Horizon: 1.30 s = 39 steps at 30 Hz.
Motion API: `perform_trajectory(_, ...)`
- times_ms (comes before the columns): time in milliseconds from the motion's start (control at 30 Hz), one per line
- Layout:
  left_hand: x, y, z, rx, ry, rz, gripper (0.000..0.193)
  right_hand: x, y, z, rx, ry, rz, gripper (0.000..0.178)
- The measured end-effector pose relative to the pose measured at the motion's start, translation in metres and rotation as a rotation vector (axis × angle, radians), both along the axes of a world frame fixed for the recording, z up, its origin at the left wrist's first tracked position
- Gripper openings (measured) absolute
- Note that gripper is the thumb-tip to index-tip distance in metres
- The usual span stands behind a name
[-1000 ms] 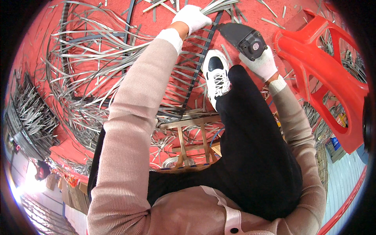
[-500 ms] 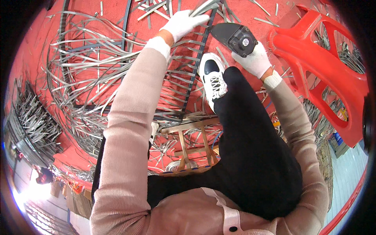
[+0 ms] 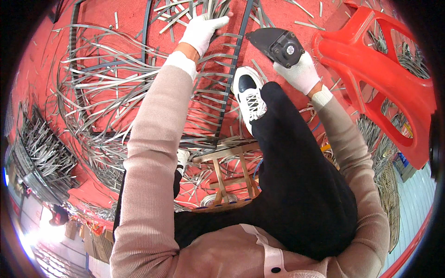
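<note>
My left hand [image 3: 199,33], in a white glove, is closed round a loose bunch of flat grey strips [image 3: 217,8] beyond the frame's near part. My gloved right hand [image 3: 301,74] grips a black tool [image 3: 282,46] that looks like a pneumatic stapler, its tapered end toward the left and a round silver disc on its cap. Between the hands runs the dark bar of a flat frame [image 3: 230,74], with short grey strips wrapped over it in a row. Long strips [image 3: 111,69] fan out across the frame to the left. The fingers under the tool are mostly hidden.
A red plastic stool [image 3: 371,60] lies on its side at right. My white shoe [image 3: 249,95] rests beside the frame bar. A wooden stool [image 3: 225,155] stands between my legs. More strips are heaped at left [image 3: 46,143] on the red floor covering [image 3: 92,183].
My left hand has come left and slightly nearer, drawing the grey strips away from the bar and the tool. My right hand and the stapler have barely moved.
</note>
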<state>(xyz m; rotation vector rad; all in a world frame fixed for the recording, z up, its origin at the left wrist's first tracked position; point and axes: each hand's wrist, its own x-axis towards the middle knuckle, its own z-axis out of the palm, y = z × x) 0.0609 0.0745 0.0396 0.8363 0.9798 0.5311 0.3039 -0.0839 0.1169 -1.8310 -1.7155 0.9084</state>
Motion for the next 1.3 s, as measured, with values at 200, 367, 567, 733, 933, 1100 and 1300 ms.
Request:
perform_trajectory(200, 0.006, 0.003, -0.007, -0.035, 0.076, -0.035, 0.024, 0.002, 0.002, -0.003, 0.011, -0.049, 0.038, 0.015)
perform_trajectory(367, 0.008, 0.006, -0.018, 0.303, 0.424, -0.113, 0.039, 0.004, 0.003, -0.004, 0.013, -0.034, 0.032, 0.015)
perform_trajectory(567, 0.023, 0.013, -0.016, 0.629, 0.857, -0.342, 0.052, 0.004, 0.003, 0.000, -0.071, 0.024, -0.036, 0.018)
perform_trajectory(733, 0.024, 0.016, -0.002, 0.625, 0.763, -0.305, 0.039, 0.005, 0.003, 0.001, -0.069, 0.067, -0.060, 0.020)
perform_trajectory(933, 0.023, 0.017, 0.010, 0.558, 0.748, -0.299, 0.039, 0.006, 0.007, -0.003, -0.045, 0.027, 0.003, 0.020)
perform_trajectory(1100, 0.022, 0.017, 0.011, 0.521, 0.736, -0.290, 0.039, 0.005, 0.010, -0.001, -0.078, 0.114, -0.045, 0.019)
perform_trajectory(1300, 0.021, 0.017, 0.008, 0.545, 0.713, -0.284, 0.038, 0.007, 0.012, -0.006, 0.036, -0.132, 0.129, 0.019)
